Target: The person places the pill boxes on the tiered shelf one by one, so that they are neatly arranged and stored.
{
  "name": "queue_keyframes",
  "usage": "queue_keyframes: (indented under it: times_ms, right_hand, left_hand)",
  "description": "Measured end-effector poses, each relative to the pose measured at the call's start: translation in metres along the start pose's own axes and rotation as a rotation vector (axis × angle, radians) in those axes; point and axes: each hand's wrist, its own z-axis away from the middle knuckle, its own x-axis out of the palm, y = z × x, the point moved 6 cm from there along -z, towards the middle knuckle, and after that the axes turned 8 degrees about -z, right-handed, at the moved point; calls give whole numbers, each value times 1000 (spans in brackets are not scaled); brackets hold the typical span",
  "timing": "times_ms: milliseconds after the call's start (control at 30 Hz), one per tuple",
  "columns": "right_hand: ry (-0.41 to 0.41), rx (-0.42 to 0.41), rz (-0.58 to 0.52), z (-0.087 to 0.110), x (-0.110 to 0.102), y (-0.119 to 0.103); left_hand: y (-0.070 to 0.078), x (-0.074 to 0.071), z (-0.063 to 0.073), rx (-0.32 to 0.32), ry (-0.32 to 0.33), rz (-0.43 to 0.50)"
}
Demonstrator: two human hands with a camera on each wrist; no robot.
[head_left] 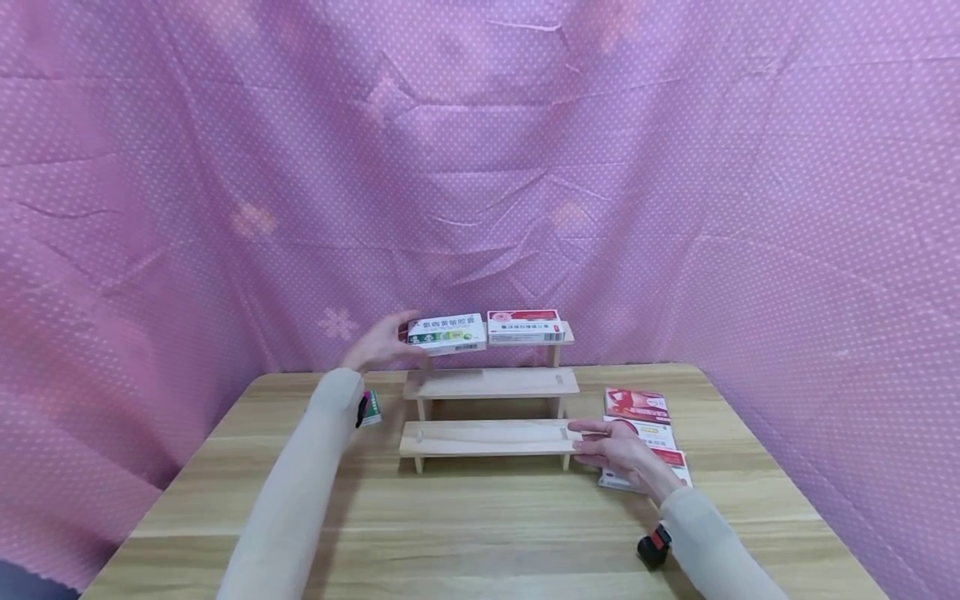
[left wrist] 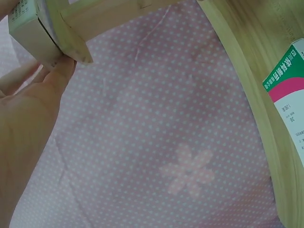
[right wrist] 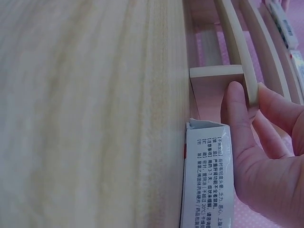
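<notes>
A person works at one three-tier wooden stand point(head_left: 491, 382) on the table point(head_left: 465, 533). I see the left hand point(head_left: 380, 342) with its grip round the end of one white-and-green box point(head_left: 446, 333), at the top tier's left, beside one red-and-white box point(head_left: 527, 327). The right hand point(head_left: 618, 450) pinches the lowest tier's right end. Three boxes point(head_left: 637, 403) lie rightward; one green-marked box point(head_left: 372, 408) lies left of the stand.

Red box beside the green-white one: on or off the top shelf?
On: head view shows red box sitting on top shelf, wood visible past it.
</notes>
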Motion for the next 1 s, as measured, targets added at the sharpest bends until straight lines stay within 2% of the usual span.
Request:
queue_keyframes:
  times_ms: [133, 467, 767, 1000]
  right_hand:
    - [8, 8, -2, 0, -2, 0]
    - [7, 10, 7, 2, -5, 0]
    - [-3, 6, 13, 3, -8, 0]
    - [-20, 1, 13, 3, -7, 1]
  left_hand:
    - [1, -2, -1, -5, -3, -42]
    - [6, 0, -6, -35, -51, -24]
    - [10, 6, -6, 2, -43, 10]
    - [10, 9, 0, -19, -34, -2]
